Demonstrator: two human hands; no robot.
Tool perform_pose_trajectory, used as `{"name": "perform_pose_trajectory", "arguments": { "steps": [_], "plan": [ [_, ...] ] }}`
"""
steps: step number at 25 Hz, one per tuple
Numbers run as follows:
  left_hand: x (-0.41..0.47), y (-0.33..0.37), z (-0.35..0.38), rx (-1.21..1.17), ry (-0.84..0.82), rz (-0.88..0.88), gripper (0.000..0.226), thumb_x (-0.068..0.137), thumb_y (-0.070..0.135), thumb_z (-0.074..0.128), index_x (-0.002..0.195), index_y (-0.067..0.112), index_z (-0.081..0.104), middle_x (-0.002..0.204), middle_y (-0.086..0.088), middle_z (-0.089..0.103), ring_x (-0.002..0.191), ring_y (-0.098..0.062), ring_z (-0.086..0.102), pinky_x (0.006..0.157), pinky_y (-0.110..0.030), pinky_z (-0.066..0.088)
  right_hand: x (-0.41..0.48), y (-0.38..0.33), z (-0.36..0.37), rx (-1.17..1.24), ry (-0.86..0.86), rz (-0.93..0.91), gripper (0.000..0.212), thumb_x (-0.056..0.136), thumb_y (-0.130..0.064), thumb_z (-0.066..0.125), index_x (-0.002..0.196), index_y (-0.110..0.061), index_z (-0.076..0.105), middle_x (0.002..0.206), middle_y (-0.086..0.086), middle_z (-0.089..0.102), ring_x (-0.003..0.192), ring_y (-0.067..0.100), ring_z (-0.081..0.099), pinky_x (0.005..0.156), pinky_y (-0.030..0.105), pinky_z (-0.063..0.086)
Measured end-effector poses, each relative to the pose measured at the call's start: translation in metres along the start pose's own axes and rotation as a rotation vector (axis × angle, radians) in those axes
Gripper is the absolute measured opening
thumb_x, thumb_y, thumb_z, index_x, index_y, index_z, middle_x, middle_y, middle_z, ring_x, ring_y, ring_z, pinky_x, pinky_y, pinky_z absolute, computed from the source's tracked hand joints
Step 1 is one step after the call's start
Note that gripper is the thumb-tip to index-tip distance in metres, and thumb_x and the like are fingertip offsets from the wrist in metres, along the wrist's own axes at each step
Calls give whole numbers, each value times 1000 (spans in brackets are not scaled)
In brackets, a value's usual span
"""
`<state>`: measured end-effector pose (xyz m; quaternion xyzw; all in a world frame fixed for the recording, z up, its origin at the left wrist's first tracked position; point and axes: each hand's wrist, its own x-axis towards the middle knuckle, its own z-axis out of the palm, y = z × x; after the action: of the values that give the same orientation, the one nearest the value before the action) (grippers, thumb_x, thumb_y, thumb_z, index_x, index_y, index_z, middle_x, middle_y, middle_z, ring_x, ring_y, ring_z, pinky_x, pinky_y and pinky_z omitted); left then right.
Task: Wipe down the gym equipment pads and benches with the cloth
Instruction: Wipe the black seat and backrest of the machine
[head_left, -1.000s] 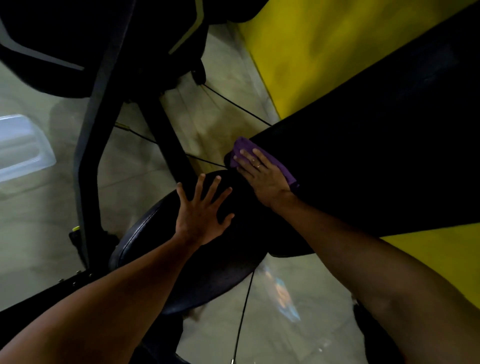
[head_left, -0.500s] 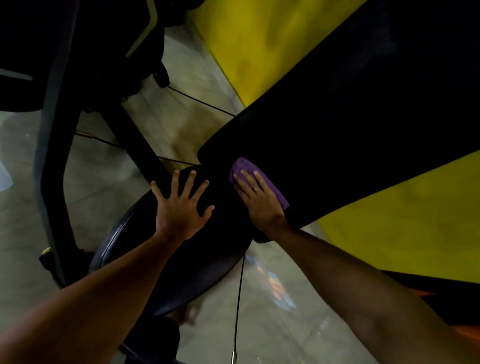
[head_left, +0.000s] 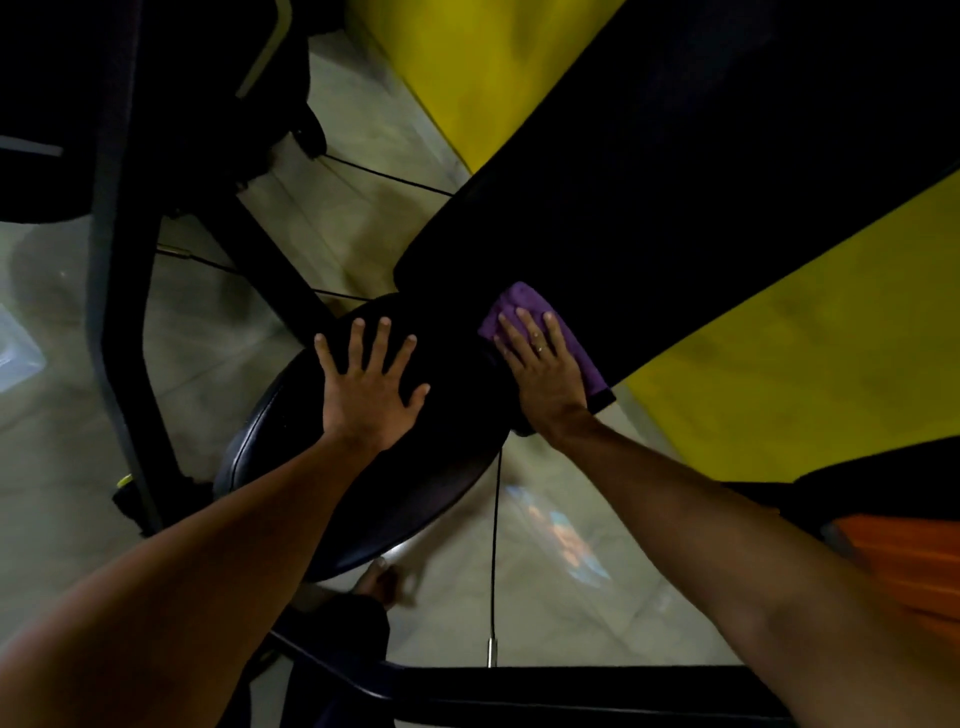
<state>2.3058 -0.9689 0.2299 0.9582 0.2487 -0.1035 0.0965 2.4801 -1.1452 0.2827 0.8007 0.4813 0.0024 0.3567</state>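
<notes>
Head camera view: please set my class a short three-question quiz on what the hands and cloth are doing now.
1. True or false: the left hand lies flat, fingers spread, on the round seat pad.
2. The purple cloth is pressed against: A) the round seat pad, B) the long black pad, C) neither pad.
3. Fill in: the cloth lies under the ___ hand.

Key: 1 true. 2 B. 3 right; the right hand presses it with straight fingers.
</notes>
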Motion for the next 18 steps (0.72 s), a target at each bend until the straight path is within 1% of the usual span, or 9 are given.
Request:
{"name": "perform_pose_trajectory", "arguments": {
  "steps": [2,4,6,7,9,10,14,15,18],
  "plan": [
    [-14,1,2,22,20,19,75,97,69,10,162,33,2,170,-8,-4,155,-37,-5,116,-71,-2,-30,-13,20,-13,-70,-21,99,97,-56,51,162,-12,-9,169,11,-19,154,34,-20,126,54,-8],
    [-24,2,0,16,26,24,75,97,68,12,162,32,4,170,-10,-3,155,-37,-5,117,-70,-3,-45,-11,25,-10,-48,16,106,93,-60,56,162,-12,-8,169,10,-17,155,33,-18,126,54,-8],
    [-29,3,-3,14,21,29,75,98,68,13,162,31,2,170,-11,-5,155,-38,-7,118,-69,-3,-47,1,17,75,41,99,92,96,-58,47,163,-16,0,171,7,-9,157,31,-11,124,54,-15],
    [-30,2,-4,21,10,33,75,98,67,12,162,31,0,170,-11,-6,155,-38,-8,118,-68,-3,-45,5,11,118,84,161,83,97,-56,36,164,-18,4,171,6,-5,158,30,-7,123,53,-18],
    [-31,4,-3,20,-2,36,75,98,67,11,162,31,-1,170,-11,-7,155,-38,-9,119,-68,-3,-37,12,5,188,159,281,79,94,-54,16,164,-20,7,172,5,0,158,30,-2,123,53,-17],
    [-31,4,-3,17,2,32,75,98,67,12,162,32,-1,170,-11,-7,155,-37,-10,119,-68,-4,-35,13,6,219,182,295,79,93,-55,14,164,-20,8,172,6,1,158,30,-1,123,53,-15],
    [-33,3,1,27,-3,36,74,98,67,13,162,32,0,170,-12,-6,155,-37,-9,118,-68,-4,-29,-18,31,240,222,254,77,100,-53,31,164,-18,8,172,8,4,158,32,3,123,57,-13],
    [-33,3,2,26,9,39,74,98,66,12,162,31,0,169,-13,-6,155,-38,-8,118,-67,-4,-32,-30,43,204,182,232,82,100,-53,37,164,-15,4,172,8,2,158,31,2,123,56,-15],
    [-34,3,1,65,7,50,74,97,66,8,161,31,-4,169,-13,-7,155,-39,-8,118,-67,-4,-44,-59,64,80,31,146,112,90,-65,56,162,-8,-8,171,10,-8,158,29,-5,124,53,-13]
  ]
}}
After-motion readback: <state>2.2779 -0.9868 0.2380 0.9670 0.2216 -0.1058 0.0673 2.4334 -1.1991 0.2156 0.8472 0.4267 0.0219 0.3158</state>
